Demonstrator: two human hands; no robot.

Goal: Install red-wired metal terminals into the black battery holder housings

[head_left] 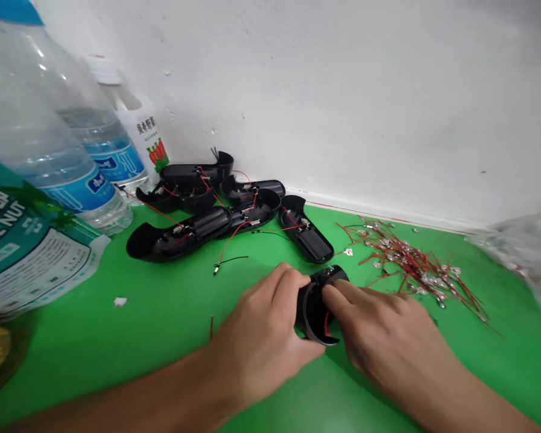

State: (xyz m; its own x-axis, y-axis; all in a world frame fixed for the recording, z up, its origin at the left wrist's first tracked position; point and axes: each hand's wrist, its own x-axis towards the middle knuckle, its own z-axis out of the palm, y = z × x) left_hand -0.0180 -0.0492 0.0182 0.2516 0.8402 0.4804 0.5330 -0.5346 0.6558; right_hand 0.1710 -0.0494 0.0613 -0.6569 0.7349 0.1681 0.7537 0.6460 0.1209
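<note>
While our left hand (270,325) grips the near, round end of a black housing (313,316) from the left, our right hand (383,325) presses its fingers into it from the right. We hold it at the near centre of the green table (162,337), with more black housings (184,234) beyond and red wires (415,264) to the right.
</note>
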